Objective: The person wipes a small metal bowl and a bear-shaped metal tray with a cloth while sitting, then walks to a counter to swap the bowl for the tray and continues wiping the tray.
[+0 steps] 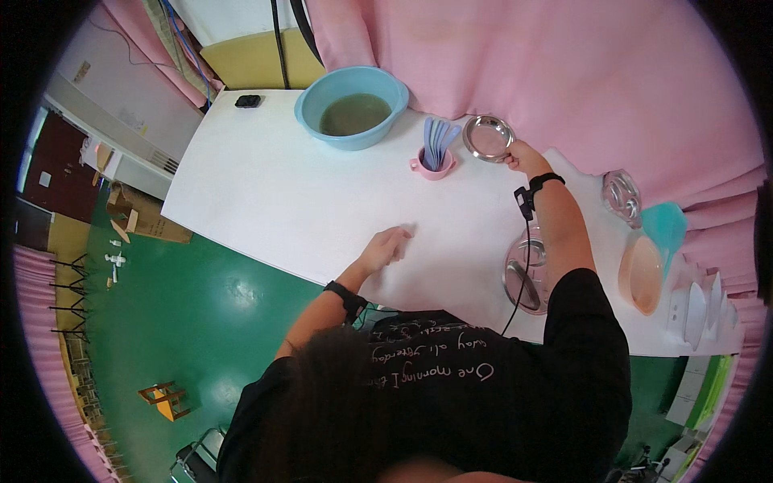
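At the table's far edge, my right hand (525, 158) grips the near right rim of a shallow round metal dish (488, 138). The dish looks tipped slightly, and whether it rests on the table cannot be told. My left hand (386, 248) is over the middle of the white table, fingers loosely bent and a little apart, with nothing seen in it. Left of the dish stands a pink cup (433, 167) with handles, filled with several blue and purple spoons (437, 138). Beneath my right forearm, partly covered, lies a divided metal tray (522, 282).
A blue basin (352, 133) of murky water stands at the back left, near a small black device (248, 101). To the right are a clear molded container (622, 196), a teal scoop-like item (664, 228), a peach bowl (640, 275) and white dishes (694, 314). A pink curtain (515, 56) borders the table.
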A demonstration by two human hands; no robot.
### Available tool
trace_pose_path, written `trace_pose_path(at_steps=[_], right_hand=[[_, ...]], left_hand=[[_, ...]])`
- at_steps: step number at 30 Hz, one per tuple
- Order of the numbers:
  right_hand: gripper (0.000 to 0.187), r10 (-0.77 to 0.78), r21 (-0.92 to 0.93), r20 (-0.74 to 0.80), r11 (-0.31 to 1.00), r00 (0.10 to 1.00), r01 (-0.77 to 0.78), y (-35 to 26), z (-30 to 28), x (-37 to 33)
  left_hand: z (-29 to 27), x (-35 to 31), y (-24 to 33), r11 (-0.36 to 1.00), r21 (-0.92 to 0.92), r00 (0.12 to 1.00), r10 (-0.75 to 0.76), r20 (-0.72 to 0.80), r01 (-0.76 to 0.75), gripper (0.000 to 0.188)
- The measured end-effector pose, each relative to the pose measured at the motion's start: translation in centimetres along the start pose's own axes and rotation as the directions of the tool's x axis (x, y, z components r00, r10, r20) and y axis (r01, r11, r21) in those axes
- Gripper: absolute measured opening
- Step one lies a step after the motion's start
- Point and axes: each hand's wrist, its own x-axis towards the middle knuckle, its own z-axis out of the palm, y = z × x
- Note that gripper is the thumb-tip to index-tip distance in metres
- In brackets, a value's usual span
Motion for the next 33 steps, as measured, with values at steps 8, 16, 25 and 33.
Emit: trace_pose_path(at_steps=[8,16,25,33], right_hand=[[0.004,-0.016,0.056,0.044,0.998,0.999,0.013,1.7,-0.2,3.0],[0.018,-0.027,-0.003,-0.017,1.000,1.000,0.027,2.9,0.5,-0.7],[0.033,-0.317,0.102,-0.241,0.932,0.917,0.349,10.9,-8.6,-15.6],[0.021,-0.138,0.130,-0.796,0.912,0.589,0.388,26.8,-11.8,-29.6]], left_hand=[[-0.5,0.2,-0.5,0.998,0.054,1.000,-0.029,-0.007,0.029,0.034],[-0.8,0.2,0.4,0.996,0.076,0.996,-0.060,0.062,0.056,0.024],[-0.9,0.6,-0.5,1.000,-0.001,0.990,-0.025,0.137,0.026,0.022],[-1.0,1.0,-0.2,0.997,0.013,0.980,-0.071,0.188,0.070,0.021]])
